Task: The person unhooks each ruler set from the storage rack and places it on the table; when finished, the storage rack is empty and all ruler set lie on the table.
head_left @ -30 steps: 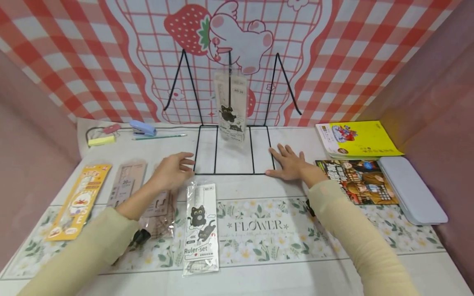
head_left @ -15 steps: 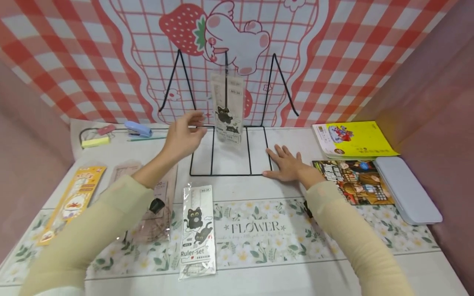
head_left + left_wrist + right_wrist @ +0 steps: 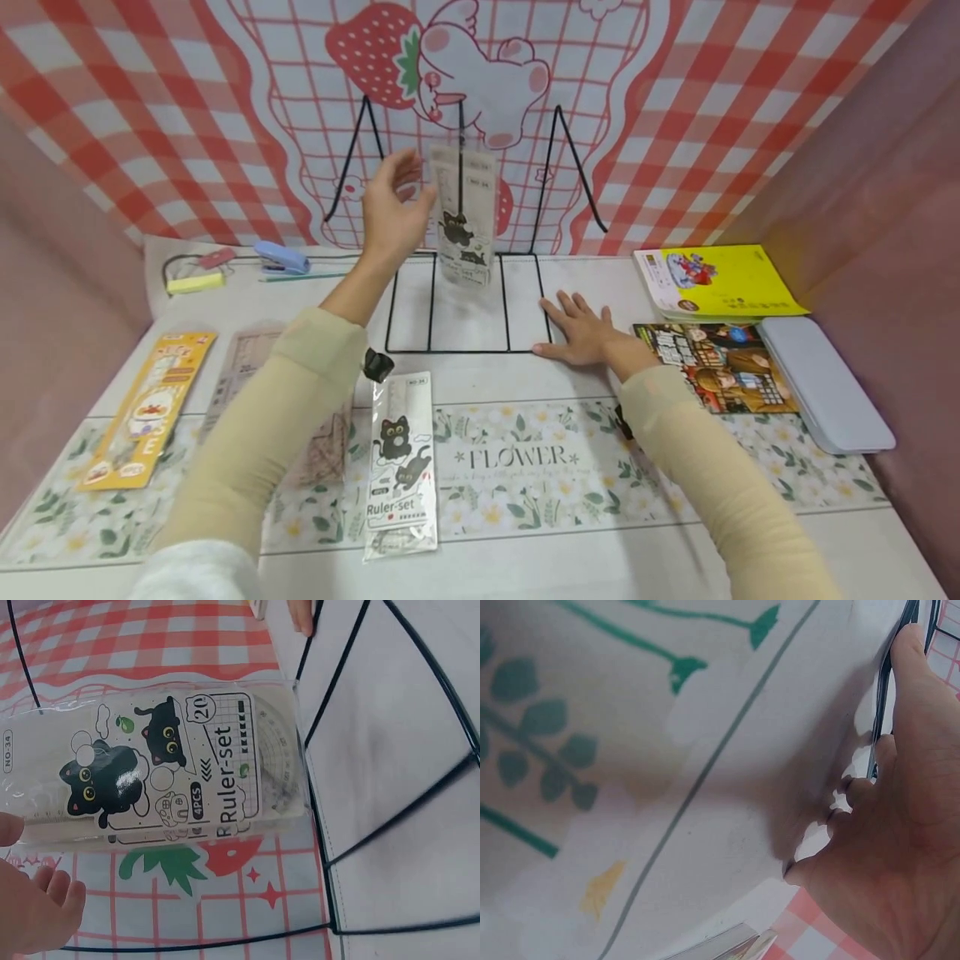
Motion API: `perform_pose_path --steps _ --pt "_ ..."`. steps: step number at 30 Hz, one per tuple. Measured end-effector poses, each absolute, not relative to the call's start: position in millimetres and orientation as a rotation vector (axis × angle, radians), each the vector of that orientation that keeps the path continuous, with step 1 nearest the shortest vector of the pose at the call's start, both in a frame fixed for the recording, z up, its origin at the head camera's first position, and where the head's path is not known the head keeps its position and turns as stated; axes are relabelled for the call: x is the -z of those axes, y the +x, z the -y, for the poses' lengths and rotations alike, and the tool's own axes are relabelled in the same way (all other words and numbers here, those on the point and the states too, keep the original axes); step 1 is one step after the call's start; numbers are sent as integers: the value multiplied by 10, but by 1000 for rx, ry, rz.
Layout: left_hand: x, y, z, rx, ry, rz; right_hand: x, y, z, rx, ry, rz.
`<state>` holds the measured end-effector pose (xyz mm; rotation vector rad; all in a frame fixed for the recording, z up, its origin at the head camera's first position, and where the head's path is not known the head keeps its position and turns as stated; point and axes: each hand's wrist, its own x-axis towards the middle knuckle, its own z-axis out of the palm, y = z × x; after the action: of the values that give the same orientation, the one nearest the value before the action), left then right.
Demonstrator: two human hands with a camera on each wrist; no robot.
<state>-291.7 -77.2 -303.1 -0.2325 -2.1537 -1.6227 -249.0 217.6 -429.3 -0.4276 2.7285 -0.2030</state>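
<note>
My left hand (image 3: pixel 396 212) is raised at the left side of a clear ruler set pack (image 3: pixel 476 221) with black cats on it. The pack hangs from the middle arm of a black wire rack (image 3: pixel 468 352); a second card edge shows behind it. In the left wrist view the thumb (image 3: pixel 10 829) is at the pack's edge, contact unclear, and the other fingers (image 3: pixel 60 889) curve loosely below it. My right hand (image 3: pixel 581 333) rests with spread fingers on the tabletop, touching the right side of the rack's base. Another ruler set pack (image 3: pixel 401 467) lies in front of the rack.
Left of it lie pinkish packs (image 3: pixel 330 446), partly under my left sleeve, and an orange pack (image 3: pixel 153 408). Behind are a blue stapler (image 3: pixel 282 258), a pencil and a yellow-tagged item (image 3: pixel 195 284). At right: a yellow book (image 3: pixel 735 279), a comic-style magazine (image 3: pixel 738 371), a grey case (image 3: pixel 825 383).
My left hand has risen from the rack's front left corner up to beside the hanging ruler set pack. The right hand has stayed at the rack's right side.
</note>
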Motion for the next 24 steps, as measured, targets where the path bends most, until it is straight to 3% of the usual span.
perform_pose_path --steps 24 --pt "3039 -2888 696 1675 -180 1983 4299 -2498 -2159 200 -419 -2727"
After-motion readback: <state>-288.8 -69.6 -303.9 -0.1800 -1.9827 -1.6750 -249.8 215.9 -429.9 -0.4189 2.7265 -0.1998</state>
